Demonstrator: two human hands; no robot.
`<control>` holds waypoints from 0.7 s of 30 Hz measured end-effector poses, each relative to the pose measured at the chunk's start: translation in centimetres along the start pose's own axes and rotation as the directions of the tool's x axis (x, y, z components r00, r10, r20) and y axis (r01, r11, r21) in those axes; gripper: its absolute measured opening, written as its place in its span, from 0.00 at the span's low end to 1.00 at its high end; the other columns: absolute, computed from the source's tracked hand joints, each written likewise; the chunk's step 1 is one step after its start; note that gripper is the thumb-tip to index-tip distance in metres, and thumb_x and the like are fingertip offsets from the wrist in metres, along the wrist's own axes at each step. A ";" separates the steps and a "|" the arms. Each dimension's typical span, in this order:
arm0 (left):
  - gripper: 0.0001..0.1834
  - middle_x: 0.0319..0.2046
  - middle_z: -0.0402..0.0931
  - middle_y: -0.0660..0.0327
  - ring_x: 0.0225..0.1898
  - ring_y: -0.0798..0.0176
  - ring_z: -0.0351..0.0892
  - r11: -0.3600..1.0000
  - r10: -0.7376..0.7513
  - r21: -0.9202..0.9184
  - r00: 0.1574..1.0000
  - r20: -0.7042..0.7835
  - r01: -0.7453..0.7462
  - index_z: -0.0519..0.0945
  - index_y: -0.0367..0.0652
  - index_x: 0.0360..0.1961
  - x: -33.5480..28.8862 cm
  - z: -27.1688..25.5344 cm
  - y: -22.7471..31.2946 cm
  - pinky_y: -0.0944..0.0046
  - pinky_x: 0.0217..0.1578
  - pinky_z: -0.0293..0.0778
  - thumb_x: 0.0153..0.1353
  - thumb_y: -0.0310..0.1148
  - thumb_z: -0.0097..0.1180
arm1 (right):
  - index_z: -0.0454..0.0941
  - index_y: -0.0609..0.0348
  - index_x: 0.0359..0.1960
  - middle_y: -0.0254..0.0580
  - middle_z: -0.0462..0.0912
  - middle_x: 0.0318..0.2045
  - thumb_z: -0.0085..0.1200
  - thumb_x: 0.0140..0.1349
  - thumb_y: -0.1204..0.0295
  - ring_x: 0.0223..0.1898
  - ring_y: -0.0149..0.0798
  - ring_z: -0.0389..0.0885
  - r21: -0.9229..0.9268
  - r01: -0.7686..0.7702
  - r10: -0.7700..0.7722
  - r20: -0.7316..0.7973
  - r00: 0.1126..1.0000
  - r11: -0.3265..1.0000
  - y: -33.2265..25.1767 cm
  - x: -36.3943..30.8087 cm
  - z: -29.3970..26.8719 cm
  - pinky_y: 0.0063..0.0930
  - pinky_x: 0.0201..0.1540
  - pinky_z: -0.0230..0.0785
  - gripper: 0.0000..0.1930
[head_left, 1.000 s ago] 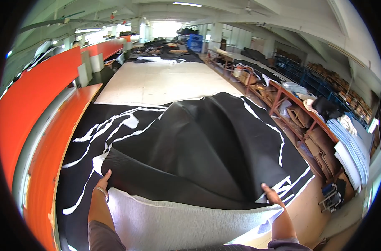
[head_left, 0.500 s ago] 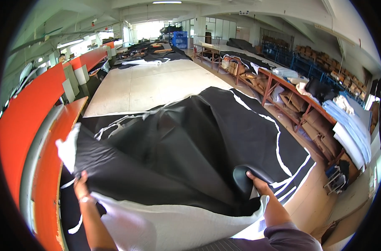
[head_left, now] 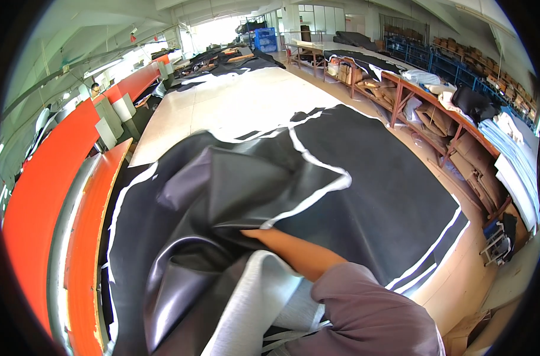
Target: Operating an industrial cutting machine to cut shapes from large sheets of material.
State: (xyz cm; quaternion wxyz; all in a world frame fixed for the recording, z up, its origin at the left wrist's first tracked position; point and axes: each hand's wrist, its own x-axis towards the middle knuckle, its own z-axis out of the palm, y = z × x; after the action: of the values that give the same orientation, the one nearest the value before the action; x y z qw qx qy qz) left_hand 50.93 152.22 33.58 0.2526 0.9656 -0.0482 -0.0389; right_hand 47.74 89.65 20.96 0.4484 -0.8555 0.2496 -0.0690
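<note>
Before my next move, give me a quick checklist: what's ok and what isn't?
1. Right-hand grip at the black sheet: ok, it meets the folds.
2. Right-hand finger closure: cannot tell, hidden by the material.
3. Left-hand grip: cannot tell, not visible.
4. Sheet lying flat: not ok, bunched in glossy folds.
5. Underside tucked away: not ok, the grey underside shows near the sleeve.
6. Black layer at right spread out: ok.

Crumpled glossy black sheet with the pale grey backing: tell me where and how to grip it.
Probably pinch the glossy black sheet by its white-edged corner, coming from the right. The corner's tip points that way and lies outside the deep folds, so its thin margin looks easier to catch than the bunched middle. The right hand, partly hidden, is near that white edge's lower end.
</note>
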 end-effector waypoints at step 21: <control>0.19 0.30 0.77 0.40 0.36 0.45 0.78 0.680 0.660 -0.211 0.462 0.592 -0.702 0.79 0.31 0.30 -20.5 16.7 16.4 0.52 0.40 0.73 0.51 0.41 0.56 | 0.42 0.58 0.70 0.59 0.50 0.68 0.64 0.48 0.48 0.69 0.58 0.50 -0.246 0.878 -0.516 0.732 0.445 0.409 -7.3 -31.9 -16.0 0.54 0.68 0.39 0.55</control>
State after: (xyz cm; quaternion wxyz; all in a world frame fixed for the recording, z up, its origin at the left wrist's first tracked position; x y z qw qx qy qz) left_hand 27.68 132.21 28.18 0.1849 0.8008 -0.5112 -0.2513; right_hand 17.30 97.01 39.59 0.1241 -0.9469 -0.2877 0.0716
